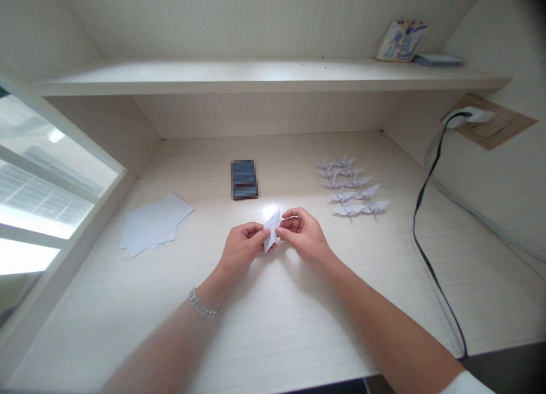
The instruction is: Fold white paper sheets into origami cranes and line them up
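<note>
A small folded piece of white paper [272, 229] stands upright between both hands, just above the pale wooden desk [273, 326]. My left hand [241, 247] pinches its left side, fingers closed; a silver bracelet sits on that wrist. My right hand [302, 230] pinches the right side with curled fingers. To the right of the hands lies a row of several finished white paper cranes [350, 186]. A loose stack of blank white sheets [152, 223] lies to the left.
A blurred dark rectangular object [244, 179] lies flat behind the hands. A black cable [426, 235] runs from a wall socket [473, 116] across the desk's right side. A shelf [256, 75] overhead holds a small box [401, 40]. A window [38, 195] is at left.
</note>
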`<state>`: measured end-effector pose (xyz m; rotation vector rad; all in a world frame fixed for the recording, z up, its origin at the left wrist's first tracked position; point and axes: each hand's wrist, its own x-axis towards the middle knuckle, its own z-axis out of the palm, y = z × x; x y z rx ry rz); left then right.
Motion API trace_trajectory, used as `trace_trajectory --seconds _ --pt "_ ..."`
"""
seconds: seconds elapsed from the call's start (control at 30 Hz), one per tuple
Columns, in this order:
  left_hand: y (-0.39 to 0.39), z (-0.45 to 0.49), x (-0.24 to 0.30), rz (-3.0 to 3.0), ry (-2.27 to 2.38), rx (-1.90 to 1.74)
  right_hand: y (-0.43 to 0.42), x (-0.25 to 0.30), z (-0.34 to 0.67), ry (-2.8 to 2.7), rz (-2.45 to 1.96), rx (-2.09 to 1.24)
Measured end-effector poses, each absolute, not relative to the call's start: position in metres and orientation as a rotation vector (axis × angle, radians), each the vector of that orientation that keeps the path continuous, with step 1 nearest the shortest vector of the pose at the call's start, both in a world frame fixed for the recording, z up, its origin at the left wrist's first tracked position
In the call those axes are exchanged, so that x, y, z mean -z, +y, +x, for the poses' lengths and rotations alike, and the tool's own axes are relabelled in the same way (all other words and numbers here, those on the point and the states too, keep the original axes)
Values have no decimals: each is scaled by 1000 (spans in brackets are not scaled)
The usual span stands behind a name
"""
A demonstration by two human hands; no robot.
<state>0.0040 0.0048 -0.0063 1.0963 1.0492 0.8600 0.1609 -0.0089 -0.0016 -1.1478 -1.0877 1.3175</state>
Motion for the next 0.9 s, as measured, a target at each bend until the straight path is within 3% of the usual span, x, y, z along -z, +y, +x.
trace_trajectory --seconds 0.27,0.53,0.9 --pt "6 3 9 1168 1057 -827 -8 3 160 -1110 -1176 -1333" --pt "-2 8 5 1512 1289 -1003 -16 -3 156 -1462 -1321 -797" --pt "-6 6 -1 1655 1217 -1006 -9 2 162 -1385 -1266 -1144"
